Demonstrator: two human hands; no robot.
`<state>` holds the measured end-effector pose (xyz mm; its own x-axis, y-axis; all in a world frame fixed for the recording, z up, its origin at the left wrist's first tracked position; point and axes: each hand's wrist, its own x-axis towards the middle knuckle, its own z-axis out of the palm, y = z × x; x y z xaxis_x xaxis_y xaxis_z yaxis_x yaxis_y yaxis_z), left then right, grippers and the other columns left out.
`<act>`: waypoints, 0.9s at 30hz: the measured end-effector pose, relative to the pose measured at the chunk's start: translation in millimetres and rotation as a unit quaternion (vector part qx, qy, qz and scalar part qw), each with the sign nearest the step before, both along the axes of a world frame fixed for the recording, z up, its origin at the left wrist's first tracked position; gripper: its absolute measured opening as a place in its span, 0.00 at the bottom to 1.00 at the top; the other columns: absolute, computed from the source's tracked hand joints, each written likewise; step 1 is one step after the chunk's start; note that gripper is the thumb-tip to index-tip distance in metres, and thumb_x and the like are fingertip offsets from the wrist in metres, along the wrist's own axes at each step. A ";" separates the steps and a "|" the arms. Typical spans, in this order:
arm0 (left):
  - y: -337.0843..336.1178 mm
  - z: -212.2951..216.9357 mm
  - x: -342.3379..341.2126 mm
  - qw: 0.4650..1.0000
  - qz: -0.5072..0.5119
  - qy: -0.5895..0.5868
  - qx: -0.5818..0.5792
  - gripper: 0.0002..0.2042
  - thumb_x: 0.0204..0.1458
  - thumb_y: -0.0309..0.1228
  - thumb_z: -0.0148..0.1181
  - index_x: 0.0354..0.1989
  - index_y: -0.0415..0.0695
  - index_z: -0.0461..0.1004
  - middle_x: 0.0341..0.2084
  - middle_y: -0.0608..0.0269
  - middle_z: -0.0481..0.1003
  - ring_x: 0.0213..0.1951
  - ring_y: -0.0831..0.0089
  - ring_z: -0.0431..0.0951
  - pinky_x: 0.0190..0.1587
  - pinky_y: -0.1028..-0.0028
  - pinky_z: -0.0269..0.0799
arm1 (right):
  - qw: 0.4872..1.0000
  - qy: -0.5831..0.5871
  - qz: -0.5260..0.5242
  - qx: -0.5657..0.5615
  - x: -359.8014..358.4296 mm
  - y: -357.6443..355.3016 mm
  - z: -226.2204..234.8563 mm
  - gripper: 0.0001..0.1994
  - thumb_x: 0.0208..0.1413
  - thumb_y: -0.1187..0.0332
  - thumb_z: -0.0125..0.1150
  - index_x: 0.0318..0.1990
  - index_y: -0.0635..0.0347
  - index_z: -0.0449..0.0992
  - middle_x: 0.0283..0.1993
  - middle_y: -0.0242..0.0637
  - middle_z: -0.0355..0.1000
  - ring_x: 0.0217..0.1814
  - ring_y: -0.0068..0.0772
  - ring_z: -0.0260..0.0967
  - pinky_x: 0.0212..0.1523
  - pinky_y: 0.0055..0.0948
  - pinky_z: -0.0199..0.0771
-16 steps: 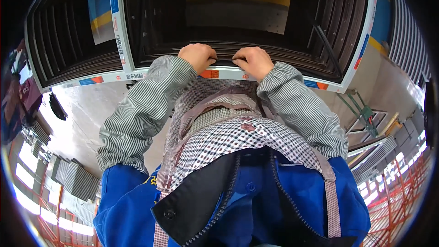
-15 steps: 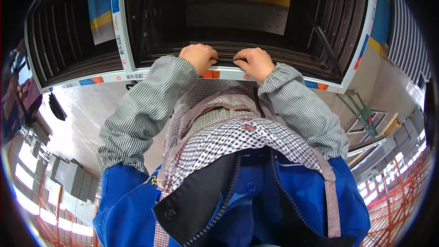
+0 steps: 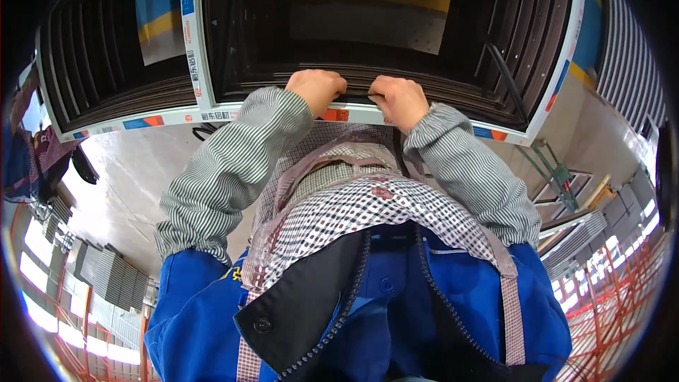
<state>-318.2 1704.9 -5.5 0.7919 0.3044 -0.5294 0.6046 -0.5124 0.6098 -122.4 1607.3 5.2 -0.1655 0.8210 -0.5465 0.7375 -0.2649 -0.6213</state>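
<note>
With your left hand and right hand both pinching the strip along the frame, hold it straight and press evenly.

Narrow gap at near rail between left hand and right hand. Open room beyond them, over the middle opening of the frame. Pale bar walls it off at left; dark strip juts in at right. Apron blocks near side, close to the rail.

The pale grey floor carries stacked grey lengths at left, green metal equipment at right.
</note>
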 end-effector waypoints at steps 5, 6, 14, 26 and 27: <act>-0.4 3.1 4.6 0.994 0.008 0.080 -0.074 0.10 0.56 0.35 0.57 0.43 0.48 0.79 0.38 0.64 0.78 0.43 0.64 0.78 0.48 0.65 0.74 | 0.985 0.151 -0.078 -0.032 -4.1 -18.6 -5.3 0.16 0.52 0.69 0.62 0.49 0.63 0.75 0.52 0.44 0.72 0.52 0.45 0.72 0.51 0.35 0.73; -5.2 2.7 1.6 0.995 0.032 0.063 -0.073 0.10 0.56 0.35 0.56 0.43 0.48 0.79 0.39 0.63 0.78 0.44 0.64 0.78 0.49 0.65 0.74 | 0.985 0.152 -0.078 -0.033 -5.4 -23.5 0.9 0.16 0.52 0.69 0.62 0.49 0.63 0.75 0.52 0.44 0.72 0.52 0.45 0.72 0.51 0.35 0.73; -1.9 0.3 2.2 0.995 0.060 0.042 -0.067 0.10 0.54 0.34 0.58 0.41 0.46 0.80 0.40 0.63 0.76 0.47 0.63 0.75 0.51 0.64 0.71 | 0.991 0.072 0.003 0.112 -9.4 -27.6 15.7 0.21 0.43 0.69 0.69 0.47 0.59 0.74 0.58 0.39 0.67 0.60 0.42 0.64 0.59 0.38 0.64; -77.2 -15.6 -0.8 0.975 0.100 -0.028 0.195 0.18 0.35 0.37 0.66 0.36 0.43 0.74 0.37 0.60 0.72 0.45 0.63 0.71 0.43 0.68 0.66 | 0.977 -0.101 -0.006 0.189 -55.3 -30.2 7.3 0.31 0.27 0.72 0.72 0.47 0.62 0.71 0.45 0.42 0.65 0.48 0.47 0.64 0.47 0.40 0.66; -73.6 -11.8 -0.6 0.978 0.095 -0.048 0.179 0.17 0.36 0.35 0.66 0.36 0.43 0.74 0.37 0.60 0.72 0.44 0.63 0.71 0.43 0.68 0.66 | 0.976 -0.114 0.003 0.186 -53.6 -34.0 3.7 0.29 0.27 0.72 0.71 0.45 0.61 0.71 0.44 0.42 0.65 0.48 0.47 0.64 0.46 0.40 0.66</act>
